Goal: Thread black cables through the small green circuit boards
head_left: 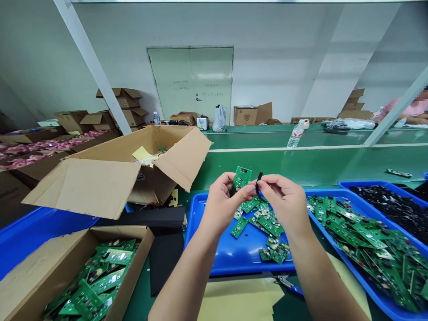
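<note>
In my left hand (222, 200) a green circuit board (241, 177) stands upright, gripped between thumb and fingers. My right hand (284, 198) pinches a short black strip (258, 183) close beside the board; the fingertips of both hands nearly meet there. Whether the strip touches the board I cannot tell. Below the hands lies a blue tray (222, 261) with several green boards (267, 223) scattered in it, partly hidden by my hands and forearms.
At right, a blue tray (364, 290) is heaped with boards, beyond it a tray of black parts (394, 209). A cardboard box of boards (143, 249) stands left, below a large open carton (96, 178). Pliers (287, 283) lie near yellow sheets (240, 296). A bottle (294, 136) stands behind.
</note>
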`<move>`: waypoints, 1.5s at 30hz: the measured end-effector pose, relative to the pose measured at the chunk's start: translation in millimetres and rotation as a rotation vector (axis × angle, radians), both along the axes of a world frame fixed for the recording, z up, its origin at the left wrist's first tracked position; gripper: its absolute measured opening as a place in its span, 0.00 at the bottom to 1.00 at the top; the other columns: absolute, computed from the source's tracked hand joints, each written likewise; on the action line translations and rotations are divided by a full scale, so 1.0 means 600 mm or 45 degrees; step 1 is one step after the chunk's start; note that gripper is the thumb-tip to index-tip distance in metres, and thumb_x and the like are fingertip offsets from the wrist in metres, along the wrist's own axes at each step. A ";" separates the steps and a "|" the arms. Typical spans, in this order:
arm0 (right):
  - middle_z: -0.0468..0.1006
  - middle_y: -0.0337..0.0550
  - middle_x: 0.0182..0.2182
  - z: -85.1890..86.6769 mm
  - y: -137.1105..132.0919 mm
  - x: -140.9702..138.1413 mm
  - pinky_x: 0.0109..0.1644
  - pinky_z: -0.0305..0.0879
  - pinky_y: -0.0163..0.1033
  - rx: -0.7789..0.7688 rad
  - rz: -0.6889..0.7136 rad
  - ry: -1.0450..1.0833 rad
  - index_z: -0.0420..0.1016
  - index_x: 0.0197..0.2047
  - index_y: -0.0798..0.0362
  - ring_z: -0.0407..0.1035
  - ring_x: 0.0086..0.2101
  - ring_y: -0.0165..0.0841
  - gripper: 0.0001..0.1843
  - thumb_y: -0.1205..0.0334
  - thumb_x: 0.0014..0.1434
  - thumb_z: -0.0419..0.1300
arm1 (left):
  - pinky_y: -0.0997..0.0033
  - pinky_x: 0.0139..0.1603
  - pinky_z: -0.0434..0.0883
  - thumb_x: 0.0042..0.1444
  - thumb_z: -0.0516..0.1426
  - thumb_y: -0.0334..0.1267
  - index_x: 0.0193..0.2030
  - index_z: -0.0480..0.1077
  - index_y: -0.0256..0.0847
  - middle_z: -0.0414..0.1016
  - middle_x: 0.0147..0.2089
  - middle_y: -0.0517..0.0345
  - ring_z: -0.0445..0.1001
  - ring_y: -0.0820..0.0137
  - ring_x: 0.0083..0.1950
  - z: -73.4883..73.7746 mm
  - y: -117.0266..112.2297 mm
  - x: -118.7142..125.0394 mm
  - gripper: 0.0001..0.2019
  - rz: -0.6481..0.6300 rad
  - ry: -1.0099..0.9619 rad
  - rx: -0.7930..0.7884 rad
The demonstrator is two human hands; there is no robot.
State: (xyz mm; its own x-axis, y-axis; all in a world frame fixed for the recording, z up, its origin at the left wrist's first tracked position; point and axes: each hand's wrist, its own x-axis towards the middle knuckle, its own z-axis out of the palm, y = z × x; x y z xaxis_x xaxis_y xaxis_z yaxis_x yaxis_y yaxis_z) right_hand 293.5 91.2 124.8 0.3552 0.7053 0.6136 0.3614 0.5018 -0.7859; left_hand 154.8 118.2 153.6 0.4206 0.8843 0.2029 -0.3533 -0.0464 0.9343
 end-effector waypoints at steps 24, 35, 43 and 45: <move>0.82 0.41 0.37 0.043 -0.054 0.050 0.43 0.74 0.38 0.142 0.200 -0.852 0.70 0.35 0.48 0.78 0.40 0.34 0.07 0.69 0.63 0.54 | 0.74 0.27 0.67 0.62 0.53 0.38 0.35 0.66 0.39 0.75 0.26 0.58 0.74 0.71 0.27 0.010 -0.007 -0.010 0.06 -0.309 0.628 0.218; 0.77 0.41 0.30 0.050 -0.065 0.050 0.35 0.68 0.38 0.156 0.107 -1.099 0.66 0.33 0.50 0.71 0.31 0.32 0.07 0.70 0.62 0.54 | 0.79 0.20 0.63 0.57 0.53 0.34 0.25 0.67 0.38 0.68 0.22 0.62 0.65 0.78 0.20 0.015 -0.017 -0.001 0.09 -0.171 0.458 0.223; 0.75 0.41 0.27 0.050 -0.063 0.044 0.34 0.66 0.38 0.176 0.010 -1.135 0.67 0.31 0.50 0.69 0.29 0.32 0.08 0.71 0.61 0.53 | 0.78 0.21 0.64 0.57 0.49 0.34 0.28 0.64 0.41 0.66 0.26 0.62 0.66 0.76 0.24 0.011 -0.025 0.004 0.07 -0.232 0.427 0.127; 0.75 0.41 0.27 0.050 -0.062 0.043 0.33 0.66 0.38 0.179 -0.001 -1.157 0.67 0.31 0.51 0.69 0.28 0.32 0.08 0.70 0.61 0.53 | 0.78 0.21 0.64 0.57 0.49 0.35 0.28 0.64 0.41 0.65 0.26 0.63 0.65 0.76 0.24 0.011 -0.026 0.005 0.07 -0.239 0.426 0.119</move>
State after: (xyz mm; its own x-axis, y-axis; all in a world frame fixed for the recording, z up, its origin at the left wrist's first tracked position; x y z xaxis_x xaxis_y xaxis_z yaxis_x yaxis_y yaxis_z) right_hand 319.5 54.0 154.8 -0.3050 0.6029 0.7372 0.8106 0.5707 -0.1314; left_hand 157.6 102.6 160.3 0.6298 0.7698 0.1036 -0.0407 -0.1005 0.9941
